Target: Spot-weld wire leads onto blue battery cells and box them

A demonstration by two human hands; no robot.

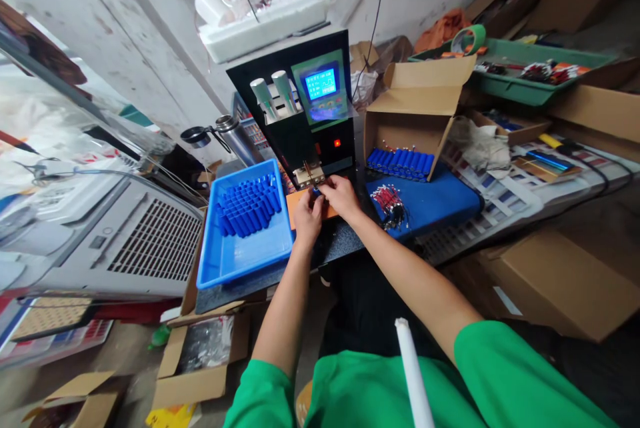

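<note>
Under the electrodes point(309, 171) of a black spot welder point(320, 91), both hands meet over an orange pad point(298, 203). My left hand point(309, 216) is closed around a small blue battery cell point(316, 192), mostly covered by the fingers. From the other side, my right hand point(341, 196) pinches at the same cell; any wire or tab between these fingertips is too small to make out. Left of the hands, a blue tray point(245, 258) holds many upright blue cells point(250, 207). To the right lies a bundle of red and black wire leads point(390, 205).
An open cardboard box point(420, 98) with rows of blue cells point(400, 163) stands on a blue surface point(445, 198) at the right. Behind the tray is a steel flask point(237, 138). A green tray point(530, 85) sits far right. A white rod point(414, 375) juts up near my chest.
</note>
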